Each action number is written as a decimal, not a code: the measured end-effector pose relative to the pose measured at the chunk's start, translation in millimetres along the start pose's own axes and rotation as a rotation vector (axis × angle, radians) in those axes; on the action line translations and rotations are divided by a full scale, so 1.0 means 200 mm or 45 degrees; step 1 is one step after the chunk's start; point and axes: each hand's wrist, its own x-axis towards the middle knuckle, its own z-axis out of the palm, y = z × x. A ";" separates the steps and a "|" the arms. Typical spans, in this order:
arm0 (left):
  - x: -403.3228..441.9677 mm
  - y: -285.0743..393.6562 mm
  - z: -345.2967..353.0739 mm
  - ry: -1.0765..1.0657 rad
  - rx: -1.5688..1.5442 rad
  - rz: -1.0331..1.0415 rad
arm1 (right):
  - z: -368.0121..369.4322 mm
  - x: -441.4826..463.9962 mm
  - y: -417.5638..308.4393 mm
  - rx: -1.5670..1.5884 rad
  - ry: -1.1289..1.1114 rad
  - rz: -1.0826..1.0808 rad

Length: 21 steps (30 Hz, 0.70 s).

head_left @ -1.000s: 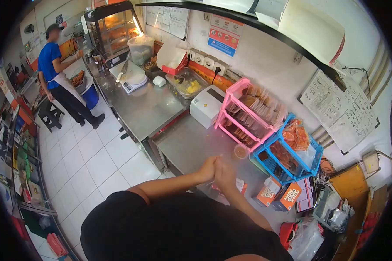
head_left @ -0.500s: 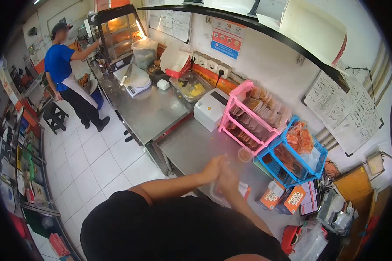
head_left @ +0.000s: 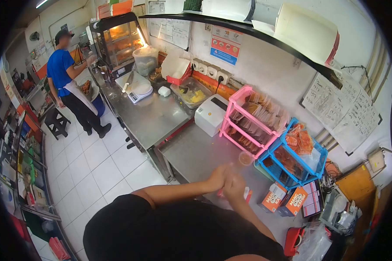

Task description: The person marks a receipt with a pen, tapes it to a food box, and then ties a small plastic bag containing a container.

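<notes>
I have the bare left hand [head_left: 214, 179] and the bare right hand [head_left: 234, 186] meeting in front of the black-clothed torso [head_left: 174, 230], above the smooth grey metal worktop [head_left: 191, 152]. Just beyond them, near the lower end of the open-sided pink plastic rack [head_left: 253, 117], a clear, round cup with a pale brown tint [head_left: 245, 158] sits on the worktop; its outline is circular, so I read no long axis in it. Close under the right hand I make out a red-and-white item [head_left: 248, 195], mostly hidden; I cannot tell which way it points.

The pink rack runs lengthwise along the wall, both tiers packed with thin, flat packets on edge. Beside it, a blue lattice plastic rack [head_left: 312, 175] carries glossy orange-red packets.

My left forearm crosses nearly level from the left; my right forearm slants up from the lower right. The fingers are bunched against each other, and blur and overlap hide the palms: I cannot tell how far open the hands are or whether they grip anything.
</notes>
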 end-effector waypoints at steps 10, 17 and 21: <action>-0.06 0.04 -0.03 -0.156 0.115 -0.119 | -0.01 -0.02 0.19 -0.139 -0.084 -0.033; 0.06 0.21 -0.18 -0.338 0.560 0.344 | -0.07 0.00 0.12 0.216 -0.043 0.309; 0.03 0.25 -0.25 -0.722 1.023 0.359 | -0.17 -0.03 0.11 0.247 -0.380 0.185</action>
